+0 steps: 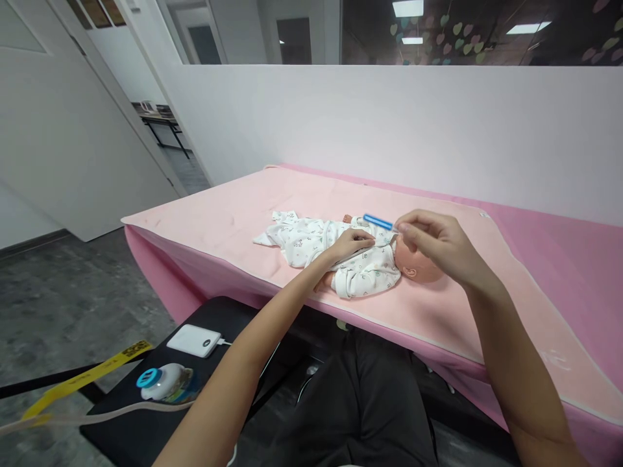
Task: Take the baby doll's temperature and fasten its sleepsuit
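A baby doll (311, 237) in a white printed outfit lies on its back on the pink-covered table, its head to the right. My left hand (351, 245) lies on the doll's chest, fingers stretched over the cloth. Above the doll's head, my right hand (433, 241) pinches one thin end of a slim blue thermometer (378, 222) between thumb and fingers. The thermometer's blue body points left over the doll's upper chest. My right hand hides much of the doll's face; an ear (410, 272) shows below it.
The pink cover (219, 220) hangs over the table's front edge. Left of my legs, a black chair (131, 431) holds a white power bank (193, 340) with a cable and a blue-capped bottle (168, 381). A yellow strap (87, 376) crosses the chair's side. A white wall (389, 123) stands behind.
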### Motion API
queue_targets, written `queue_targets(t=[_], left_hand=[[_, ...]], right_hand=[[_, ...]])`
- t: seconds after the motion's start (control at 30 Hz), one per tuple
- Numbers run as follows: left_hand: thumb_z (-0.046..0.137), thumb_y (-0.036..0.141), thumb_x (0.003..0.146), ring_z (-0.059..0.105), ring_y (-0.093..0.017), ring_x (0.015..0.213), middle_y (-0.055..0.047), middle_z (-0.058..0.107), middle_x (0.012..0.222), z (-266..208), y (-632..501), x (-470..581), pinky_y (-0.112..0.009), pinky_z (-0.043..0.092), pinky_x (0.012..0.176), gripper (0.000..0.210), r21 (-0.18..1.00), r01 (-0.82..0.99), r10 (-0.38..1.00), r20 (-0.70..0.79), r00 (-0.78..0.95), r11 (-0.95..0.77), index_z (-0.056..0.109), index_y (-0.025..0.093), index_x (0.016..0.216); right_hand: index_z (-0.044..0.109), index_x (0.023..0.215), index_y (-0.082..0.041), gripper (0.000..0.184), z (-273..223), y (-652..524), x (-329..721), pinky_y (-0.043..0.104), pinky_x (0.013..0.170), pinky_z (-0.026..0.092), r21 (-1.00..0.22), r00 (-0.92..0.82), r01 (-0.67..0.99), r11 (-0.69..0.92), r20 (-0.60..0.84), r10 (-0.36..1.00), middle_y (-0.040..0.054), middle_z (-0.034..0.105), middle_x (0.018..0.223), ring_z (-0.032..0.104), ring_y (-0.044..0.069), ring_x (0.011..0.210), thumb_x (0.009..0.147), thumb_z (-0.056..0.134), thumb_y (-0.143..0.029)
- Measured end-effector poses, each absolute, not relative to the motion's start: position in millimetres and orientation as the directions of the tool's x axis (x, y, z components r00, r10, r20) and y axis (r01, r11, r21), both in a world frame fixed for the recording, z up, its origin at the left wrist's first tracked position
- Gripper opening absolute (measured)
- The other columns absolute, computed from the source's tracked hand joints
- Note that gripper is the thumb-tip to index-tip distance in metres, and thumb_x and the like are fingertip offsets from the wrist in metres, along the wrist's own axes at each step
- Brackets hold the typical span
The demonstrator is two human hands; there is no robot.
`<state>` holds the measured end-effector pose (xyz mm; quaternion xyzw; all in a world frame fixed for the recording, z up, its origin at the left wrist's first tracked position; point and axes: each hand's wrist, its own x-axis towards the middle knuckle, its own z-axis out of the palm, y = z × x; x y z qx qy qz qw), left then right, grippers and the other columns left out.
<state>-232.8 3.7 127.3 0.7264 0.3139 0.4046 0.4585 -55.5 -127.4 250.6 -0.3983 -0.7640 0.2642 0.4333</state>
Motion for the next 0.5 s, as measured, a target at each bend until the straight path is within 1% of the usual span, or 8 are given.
queue_targets(t=[0.1, 0.17, 0.2, 0.27, 0.3, 0.37, 0.43, 0.5], left_hand=[[0.069, 0.031, 0.072, 0.057, -0.016, 0.074, -0.004, 0.066, 0.078, 126.3, 5.1, -232.3, -0.025, 0.041, 0.067, 0.016, 0.931, 0.058, 0.829, 0.292, 0.477, -0.362, 0.071, 0.016, 0.077], [0.069, 0.030, 0.071, 0.057, -0.016, 0.075, -0.004, 0.066, 0.080, 126.2, 6.1, -231.8, -0.025, 0.041, 0.069, 0.015, 0.928, 0.061, 0.828, 0.297, 0.475, -0.368, 0.072, 0.016, 0.077], [0.068, 0.028, 0.071, 0.057, -0.016, 0.076, -0.004, 0.067, 0.081, 126.3, 6.4, -231.5, -0.025, 0.041, 0.070, 0.014, 0.927, 0.066, 0.830, 0.299, 0.470, -0.370, 0.072, 0.016, 0.077], [0.067, 0.027, 0.071, 0.057, -0.016, 0.076, -0.004, 0.067, 0.080, 127.0, 6.5, -231.2, -0.025, 0.041, 0.070, 0.013, 0.925, 0.077, 0.831, 0.295, 0.472, -0.372, 0.072, 0.016, 0.076], [0.066, 0.026, 0.072, 0.057, -0.016, 0.076, -0.004, 0.067, 0.080, 127.4, 6.4, -231.0, -0.025, 0.041, 0.070, 0.012, 0.922, 0.086, 0.829, 0.294, 0.476, -0.377, 0.071, 0.016, 0.076], [0.064, 0.027, 0.074, 0.057, -0.016, 0.075, -0.004, 0.067, 0.079, 128.4, 5.9, -230.5, -0.025, 0.040, 0.069, 0.014, 0.908, 0.118, 0.820, 0.299, 0.488, -0.401, 0.071, 0.016, 0.075], [0.059, 0.027, 0.077, 0.057, -0.015, 0.074, -0.003, 0.066, 0.077, 130.3, 5.1, -228.7, -0.025, 0.039, 0.067, 0.015, 0.876, 0.187, 0.816, 0.310, 0.489, -0.445, 0.069, 0.016, 0.074], [0.055, 0.028, 0.080, 0.056, -0.015, 0.072, -0.003, 0.064, 0.075, 134.3, 3.6, -224.6, -0.025, 0.038, 0.065, 0.019, 0.807, 0.319, 0.822, 0.320, 0.470, -0.497, 0.067, 0.016, 0.072]], right_hand=[[0.058, 0.064, -0.019, 0.037, 228.0, -141.2, -46.4, 0.025, 0.054, 0.034, -0.687, -0.405, 0.497, 0.530, 0.357, 0.842, -0.0015, 0.050, 0.057, 0.045, 0.011, 0.055, 0.089, 0.048, -0.045], [0.056, 0.061, -0.020, 0.042, 207.8, -152.7, -36.9, 0.026, 0.051, 0.033, -0.650, -0.427, 0.589, 0.480, 0.254, 0.868, -0.0014, 0.050, 0.056, 0.043, 0.012, 0.053, 0.091, 0.043, -0.045], [0.056, 0.061, -0.020, 0.043, 197.0, -158.6, -30.6, 0.026, 0.051, 0.034, -0.633, -0.416, 0.633, 0.445, 0.206, 0.886, -0.0011, 0.052, 0.056, 0.045, 0.013, 0.053, 0.092, 0.040, -0.045], [0.063, 0.070, -0.022, 0.041, 175.5, -169.4, -15.0, 0.028, 0.055, 0.041, -0.595, -0.359, 0.714, 0.369, 0.141, 0.923, 0.0009, 0.062, 0.065, 0.056, 0.017, 0.061, 0.093, 0.038, -0.045], [0.066, 0.080, -0.024, 0.038, 165.0, -173.8, -5.8, 0.030, 0.062, 0.046, -0.585, -0.312, 0.741, 0.328, 0.133, 0.941, 0.0021, 0.068, 0.076, 0.062, 0.020, 0.071, 0.093, 0.038, -0.045], [0.068, 0.093, -0.026, 0.036, 144.3, -180.0, 13.6, 0.035, 0.075, 0.051, -0.547, -0.204, 0.798, 0.251, 0.147, 0.968, 0.0032, 0.071, 0.097, 0.065, 0.024, 0.091, 0.093, 0.037, -0.045], [0.069, 0.094, -0.029, 0.036, 123.9, -183.0, 31.9, 0.038, 0.074, 0.052, -0.425, -0.125, 0.882, 0.204, 0.206, 0.971, 0.0031, 0.071, 0.101, 0.066, 0.026, 0.092, 0.092, 0.037, -0.044], [0.069, 0.093, -0.029, 0.035, 104.7, -183.2, 46.6, 0.038, 0.069, 0.052, -0.243, -0.140, 0.945, 0.221, 0.312, 0.940, 0.0035, 0.072, 0.096, 0.066, 0.026, 0.088, 0.092, 0.036, -0.042]])
